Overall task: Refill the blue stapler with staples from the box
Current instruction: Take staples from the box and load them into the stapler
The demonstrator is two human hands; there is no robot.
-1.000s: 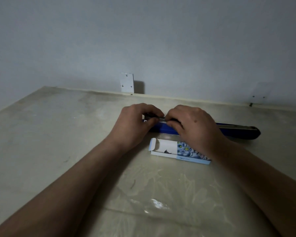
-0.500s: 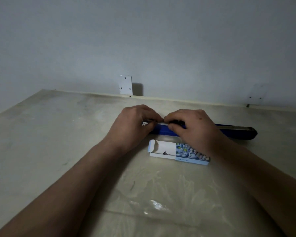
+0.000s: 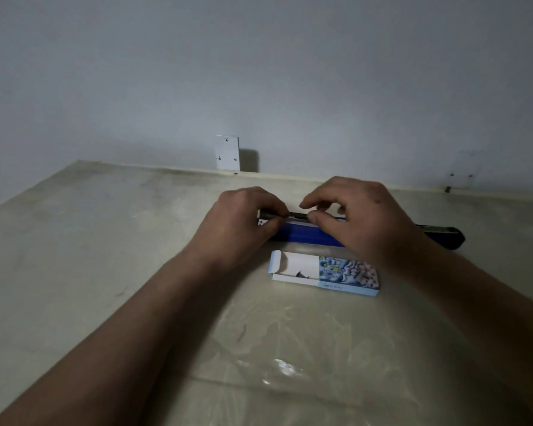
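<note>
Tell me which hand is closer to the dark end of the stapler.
Right. The right hand is on the middle of the blue stapler, beside the dark end sticking out past its wrist; the left hand pinches the opposite end, farther away.

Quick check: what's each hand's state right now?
Left hand: grips the blue stapler at its left end.
Right hand: thumb on the stapler; whether it holds anything cannot be told.

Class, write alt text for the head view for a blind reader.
Two hands work on a long blue stapler lying on a beige table: the left hand pinches its left end, the right hand holds its middle. An opened staple box lies nearer the camera.
</note>
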